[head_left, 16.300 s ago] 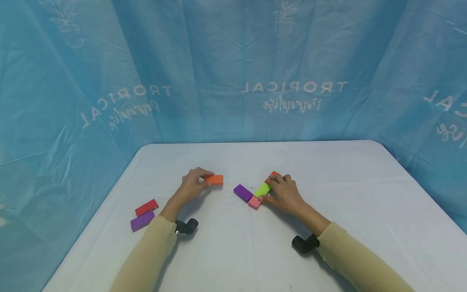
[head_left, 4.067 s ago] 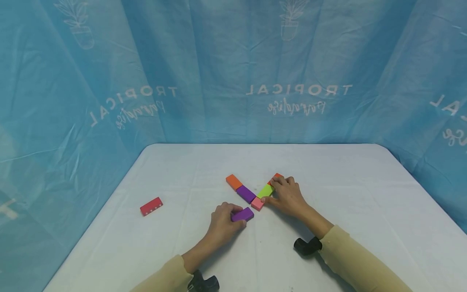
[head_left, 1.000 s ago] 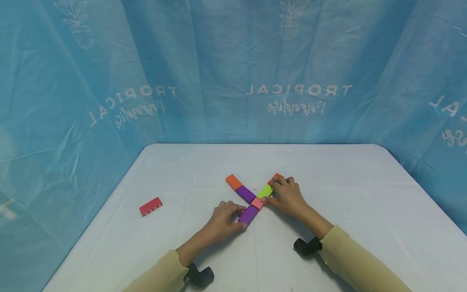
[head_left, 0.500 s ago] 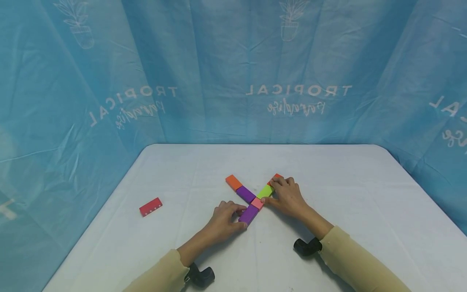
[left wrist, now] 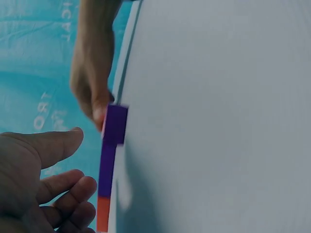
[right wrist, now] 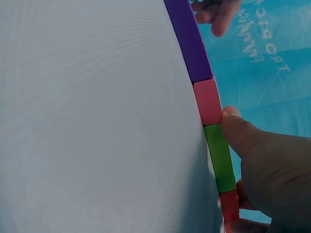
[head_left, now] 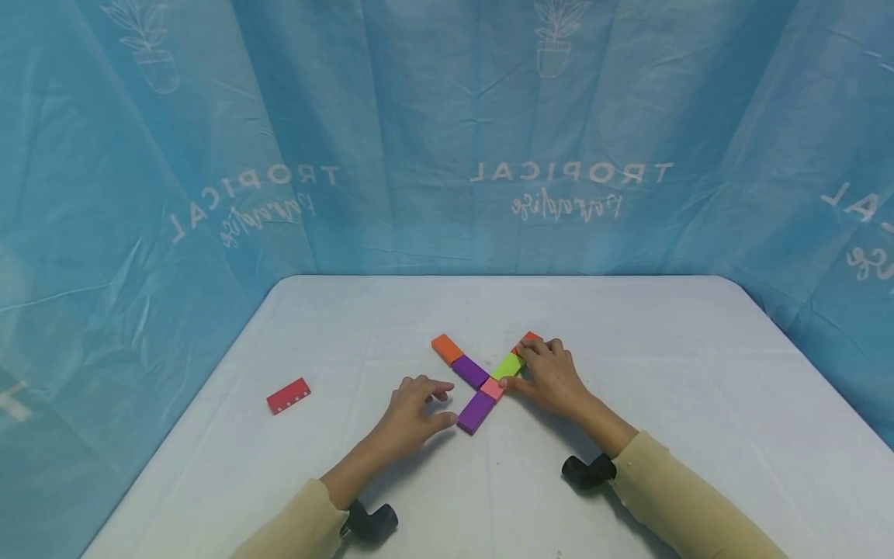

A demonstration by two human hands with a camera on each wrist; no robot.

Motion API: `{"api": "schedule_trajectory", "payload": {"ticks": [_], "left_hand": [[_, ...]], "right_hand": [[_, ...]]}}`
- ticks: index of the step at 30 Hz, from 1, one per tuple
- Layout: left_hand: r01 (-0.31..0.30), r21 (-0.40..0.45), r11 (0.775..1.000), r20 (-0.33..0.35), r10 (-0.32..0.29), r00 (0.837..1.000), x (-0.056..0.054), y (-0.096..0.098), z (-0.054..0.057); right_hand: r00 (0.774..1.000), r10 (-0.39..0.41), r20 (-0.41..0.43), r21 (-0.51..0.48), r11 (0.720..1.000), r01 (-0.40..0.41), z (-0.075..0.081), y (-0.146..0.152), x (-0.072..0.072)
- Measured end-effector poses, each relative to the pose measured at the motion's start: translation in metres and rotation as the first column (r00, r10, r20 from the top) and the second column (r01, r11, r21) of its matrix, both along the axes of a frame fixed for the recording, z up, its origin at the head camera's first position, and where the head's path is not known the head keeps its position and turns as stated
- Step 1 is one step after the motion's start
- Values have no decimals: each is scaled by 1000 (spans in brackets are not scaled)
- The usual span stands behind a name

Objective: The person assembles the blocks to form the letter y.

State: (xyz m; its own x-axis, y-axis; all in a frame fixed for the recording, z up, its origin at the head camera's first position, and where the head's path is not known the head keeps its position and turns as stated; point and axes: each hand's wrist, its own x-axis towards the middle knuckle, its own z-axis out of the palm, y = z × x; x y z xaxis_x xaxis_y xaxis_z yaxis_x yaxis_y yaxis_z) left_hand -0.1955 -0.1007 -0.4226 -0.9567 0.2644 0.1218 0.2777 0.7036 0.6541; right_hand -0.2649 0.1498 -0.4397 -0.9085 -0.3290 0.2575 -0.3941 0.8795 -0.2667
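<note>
Small coloured blocks lie on the table in a Y-like shape. One arm runs from a purple block (head_left: 476, 411) through a pink block (head_left: 492, 388) and a green block (head_left: 507, 366) to a red-orange block (head_left: 531, 336). A second purple block (head_left: 470, 372) branches off at the pink one, with an orange block (head_left: 447, 348) at its far end. My right hand (head_left: 548, 378) holds the row, thumb against the pink block and fingertips at the red-orange one. Left of the near purple block, my left hand (head_left: 412, 411) is spread, holding nothing, its thumb tip close to that block.
A red block (head_left: 289, 396) with white dots along its side lies apart at the left of the white table (head_left: 628, 326). Behind and beside the table hangs a blue printed curtain (head_left: 419, 225). Each wrist carries a black camera mount (head_left: 587, 471).
Since 4.1 s ago the left hand has set the purple block against the pink one. In the last half second it has let go and drawn back left. The right hand stays put.
</note>
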Motion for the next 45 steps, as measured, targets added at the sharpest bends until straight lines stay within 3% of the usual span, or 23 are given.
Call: {"api": "schedule_trajectory", "payload": {"ticks": [7,14,25,35,45], "left_hand": [[-99,26,995,-32,100,994,-4,-23,8],[-192,-12,981,10,192,981,-3,-48,17],[-288,-52,956,-7,288,958,-2,-99,28],[-334,-46,941,-52,332,942,0,-138,27],[-384,-62,921,14,385,923,0,-171,19]], "right_hand": [[1000,3,-20,6,1000,-3,1,1,1],[999,9,-36,-6,1000,-10,0,-1,1],[1000,11,-20,4,1000,-11,1,-1,2],[1000,9,-25,-6,1000,-9,-1,0,2],[1000,8,-29,-5,1000,-9,-1,-1,2]]}}
